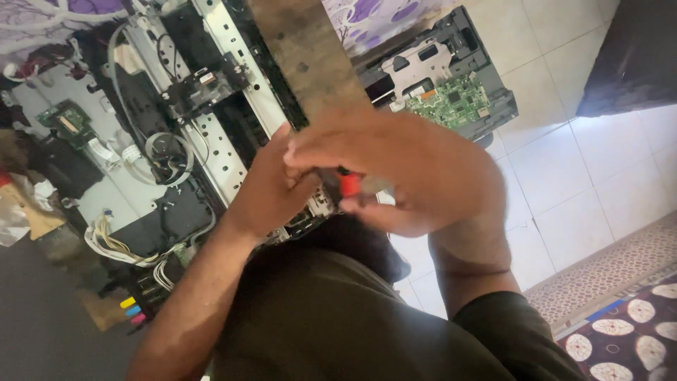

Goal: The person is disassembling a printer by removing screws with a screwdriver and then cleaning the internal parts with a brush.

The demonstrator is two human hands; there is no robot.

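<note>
Right hand (416, 173) and left hand (271, 187) clamped together on small red-handled tool (350, 185), over opened black-and-white printer chassis (211, 106); tool tip hidden.

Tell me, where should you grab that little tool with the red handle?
Grip the red handle, not the thin metal end. It is the thicker part and sticks out between the two hands. The right hand already wraps around it from above while the left hand presses close beside it, over the opened printer. The tool's tip is hidden, so coming from above onto the handle seems best.
</note>
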